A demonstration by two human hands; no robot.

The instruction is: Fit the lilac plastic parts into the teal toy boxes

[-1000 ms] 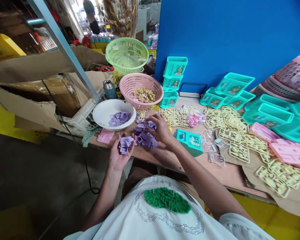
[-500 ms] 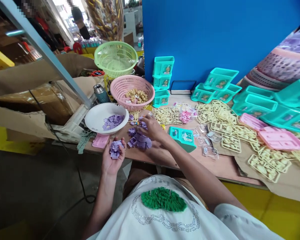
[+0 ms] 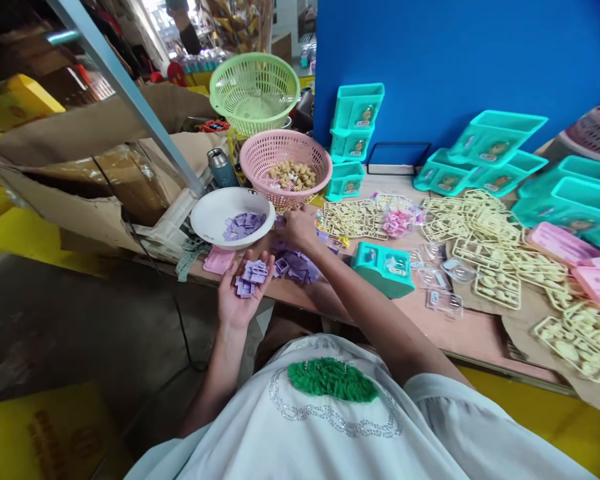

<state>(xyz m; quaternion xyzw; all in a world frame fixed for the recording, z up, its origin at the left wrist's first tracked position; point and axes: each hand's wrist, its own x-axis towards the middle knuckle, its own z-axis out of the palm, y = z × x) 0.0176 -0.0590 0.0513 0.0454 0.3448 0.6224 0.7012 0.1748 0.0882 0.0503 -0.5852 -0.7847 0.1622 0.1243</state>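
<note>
My left hand (image 3: 234,308) is palm up at the table's front edge. It cradles several small purple plastic pieces (image 3: 251,277), its fingers loosely curled around them. Farther back, my right hand (image 3: 301,228) reaches over a loose pile of purple pieces (image 3: 299,267), beside the white bowl. Its fingers look bent together and point away, so whatever they may hold is hidden. The white bowl (image 3: 203,223), just beyond my left hand, contains more purple pieces (image 3: 243,226). A pink plastic part (image 3: 219,261) lies below the bowl's rim.
Behind are a pink basket (image 3: 247,160) with tan pieces, a green basket (image 3: 217,100) and a metal flask (image 3: 222,168). To the right sit a teal plastic box (image 3: 384,270), clear parts (image 3: 444,301), cream sprues (image 3: 497,287) and stacked teal boxes (image 3: 497,140). A blue panel (image 3: 430,60) stands behind.
My right hand has moved from over the purple pile to its far side near the pink basket. My left palm has opened more, still holding purple pieces. The whole view has shifted.
</note>
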